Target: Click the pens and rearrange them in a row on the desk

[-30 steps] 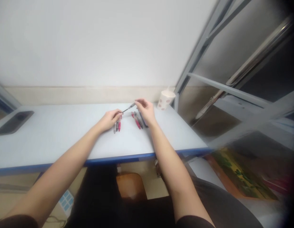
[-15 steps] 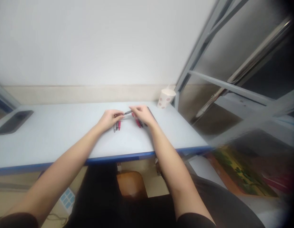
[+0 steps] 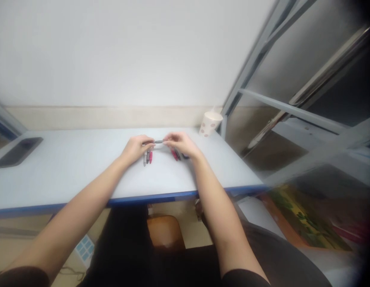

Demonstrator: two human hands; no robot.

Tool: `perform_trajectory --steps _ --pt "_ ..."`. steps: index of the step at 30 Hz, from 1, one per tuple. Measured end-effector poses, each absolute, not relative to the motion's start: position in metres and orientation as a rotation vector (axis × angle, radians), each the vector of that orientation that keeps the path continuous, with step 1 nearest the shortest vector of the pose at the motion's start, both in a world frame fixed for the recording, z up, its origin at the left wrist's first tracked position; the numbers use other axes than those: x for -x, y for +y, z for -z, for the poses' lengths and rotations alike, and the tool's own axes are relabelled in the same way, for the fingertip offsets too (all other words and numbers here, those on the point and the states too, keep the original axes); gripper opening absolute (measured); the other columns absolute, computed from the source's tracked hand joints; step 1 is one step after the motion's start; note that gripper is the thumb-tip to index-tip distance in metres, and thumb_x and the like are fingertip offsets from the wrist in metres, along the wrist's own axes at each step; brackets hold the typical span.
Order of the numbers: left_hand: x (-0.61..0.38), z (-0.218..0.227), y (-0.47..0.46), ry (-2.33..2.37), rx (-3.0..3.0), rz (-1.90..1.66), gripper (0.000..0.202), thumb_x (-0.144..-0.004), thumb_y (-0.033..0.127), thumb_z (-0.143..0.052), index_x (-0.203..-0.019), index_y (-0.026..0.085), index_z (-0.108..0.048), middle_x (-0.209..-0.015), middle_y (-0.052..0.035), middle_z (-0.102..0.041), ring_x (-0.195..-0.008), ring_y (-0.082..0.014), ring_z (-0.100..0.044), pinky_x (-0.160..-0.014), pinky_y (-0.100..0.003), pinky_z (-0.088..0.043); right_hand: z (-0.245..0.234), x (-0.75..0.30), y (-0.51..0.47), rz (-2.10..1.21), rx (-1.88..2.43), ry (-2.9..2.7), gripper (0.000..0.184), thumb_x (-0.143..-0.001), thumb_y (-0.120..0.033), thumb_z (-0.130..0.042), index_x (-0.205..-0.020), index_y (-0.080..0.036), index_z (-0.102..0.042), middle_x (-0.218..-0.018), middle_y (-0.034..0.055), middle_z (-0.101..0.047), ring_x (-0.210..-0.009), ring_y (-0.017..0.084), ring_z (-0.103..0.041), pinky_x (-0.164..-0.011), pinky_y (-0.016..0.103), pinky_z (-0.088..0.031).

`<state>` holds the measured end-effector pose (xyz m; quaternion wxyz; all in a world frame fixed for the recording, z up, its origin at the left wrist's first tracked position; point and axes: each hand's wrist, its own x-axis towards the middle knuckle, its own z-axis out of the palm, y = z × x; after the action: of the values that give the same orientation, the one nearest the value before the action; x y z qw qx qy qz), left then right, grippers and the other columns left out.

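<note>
White wall (image 3: 113, 52), pale table (image 3: 68, 167) | cup (image 3: 210, 123) at far corner | left hand (image 3: 137, 147), right hand (image 3: 180, 144) pinch grey pen (image 3: 158, 141) ends

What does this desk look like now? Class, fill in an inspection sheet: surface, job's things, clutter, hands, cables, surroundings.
Surface: pale desk, blue front edge.
Job's things: grey pen held level between both hands; loose pens by the left, more pens by the right.
Clutter: spotted cup at back right; dark tray far left.
Hands: left hand and right hand each pinch one end of the grey pen.
Cables: nothing seen.
Surroundings: white wall; metal frame at right.
</note>
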<state>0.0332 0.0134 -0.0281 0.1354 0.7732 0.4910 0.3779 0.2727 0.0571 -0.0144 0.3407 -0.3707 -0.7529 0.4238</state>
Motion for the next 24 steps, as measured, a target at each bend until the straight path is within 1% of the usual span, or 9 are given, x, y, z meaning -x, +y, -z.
perform_trajectory --steps 2,4,7,9,12,14,17,20,24 --pt "-0.033 0.028 0.013 1.397 -2.249 -1.093 0.024 -0.097 0.040 -0.066 -0.103 0.023 -0.082 -0.107 -0.0093 -0.081 -0.096 -0.0262 -0.073 -0.092 -0.040 -0.054 0.015 -0.272 0.058 -1.044 1.068 -1.955 0.053 -0.092 -0.068 -0.065 -0.074 -0.018 -0.065 -0.055 -0.0013 -0.055 -0.046 0.013 -0.051 -0.050 0.027 -0.041" --pt "-0.034 0.027 0.012 1.395 -2.255 -1.101 0.026 -0.097 0.041 -0.066 -0.105 0.022 -0.082 -0.108 -0.0094 -0.080 -0.096 -0.0258 -0.073 -0.092 -0.039 -0.054 0.015 -0.272 0.058 -0.957 1.095 -1.911 0.056 -0.096 -0.068 -0.058 -0.072 -0.017 -0.065 -0.059 0.0008 -0.059 -0.051 0.013 -0.053 -0.055 0.027 -0.043" --pt "-0.034 0.026 0.011 1.415 -2.270 -1.112 0.027 -0.098 0.041 -0.065 -0.106 0.023 -0.083 -0.106 -0.0089 -0.080 -0.092 -0.0251 -0.072 -0.090 -0.038 -0.054 0.013 -0.272 0.057 -0.984 0.983 -1.956 0.039 -0.088 -0.057 -0.073 -0.087 -0.018 -0.070 -0.068 -0.0013 -0.063 -0.054 0.012 -0.054 -0.057 0.026 -0.043" --pt "-0.033 0.027 0.012 1.410 -2.291 -1.102 0.028 -0.099 0.042 -0.063 -0.104 0.023 -0.083 -0.104 -0.0087 -0.080 -0.090 -0.0251 -0.072 -0.089 -0.038 -0.054 0.012 -0.273 0.055 -0.984 0.988 -2.028 0.035 -0.090 -0.052 -0.071 -0.082 -0.019 -0.068 -0.064 -0.0027 -0.058 -0.052 0.012 -0.051 -0.055 0.026 -0.041" --pt "-0.032 0.029 0.014 1.371 -2.333 -1.082 0.031 -0.100 0.045 -0.061 -0.101 0.024 -0.083 -0.102 -0.0085 -0.080 -0.091 -0.0257 -0.073 -0.088 -0.038 -0.053 0.009 -0.274 0.051 -0.949 1.066 -2.068 0.044 -0.101 -0.053 -0.057 -0.072 -0.019 -0.061 -0.055 -0.0033 -0.049 -0.048 0.012 -0.048 -0.054 0.027 -0.038" --pt "-0.031 0.031 0.016 1.348 -2.357 -1.074 0.033 -0.102 0.046 -0.059 -0.099 0.024 -0.083 -0.099 -0.0085 -0.080 -0.090 -0.0259 -0.073 -0.087 -0.037 -0.053 0.006 -0.274 0.048 -1.010 1.085 -2.056 0.047 -0.102 -0.056 -0.054 -0.072 -0.020 -0.058 -0.053 -0.0042 -0.045 -0.046 0.012 -0.046 -0.052 0.027 -0.036" --pt "-0.029 0.033 0.017 1.333 -2.368 -1.034 0.038 -0.103 0.049 -0.055 -0.095 0.025 -0.082 -0.095 -0.0080 -0.080 -0.090 -0.0259 -0.073 -0.087 -0.037 -0.053 0.003 -0.274 0.044 -1.077 1.050 -2.033 0.049 -0.102 -0.059 -0.054 -0.072 -0.020 -0.057 -0.055 -0.0041 -0.046 -0.047 0.012 -0.045 -0.051 0.027 -0.036" --pt "-0.028 0.034 0.016 1.343 -2.336 -0.965 0.040 -0.104 0.052 -0.053 -0.093 0.026 -0.082 -0.091 -0.0077 -0.079 -0.091 -0.0265 -0.073 -0.089 -0.037 -0.054 0.002 -0.273 0.043 -1.030 1.039 -2.075 0.045 -0.098 -0.058 -0.062 -0.073 -0.021 -0.057 -0.059 -0.0037 -0.050 -0.049 0.011 -0.047 -0.052 0.027 -0.037" --pt "-0.028 0.031 0.015 1.320 -2.402 -0.961 0.039 -0.105 0.050 -0.053 -0.094 0.024 -0.081 -0.093 -0.0089 -0.077 -0.091 -0.0263 -0.071 -0.089 -0.038 -0.053 0.001 -0.272 0.044 -1.052 1.093 -2.101 0.055 -0.101 -0.058 -0.058 -0.061 -0.022 -0.046 -0.051 -0.0039 -0.043 -0.046 0.011 -0.040 -0.052 0.028 -0.033"
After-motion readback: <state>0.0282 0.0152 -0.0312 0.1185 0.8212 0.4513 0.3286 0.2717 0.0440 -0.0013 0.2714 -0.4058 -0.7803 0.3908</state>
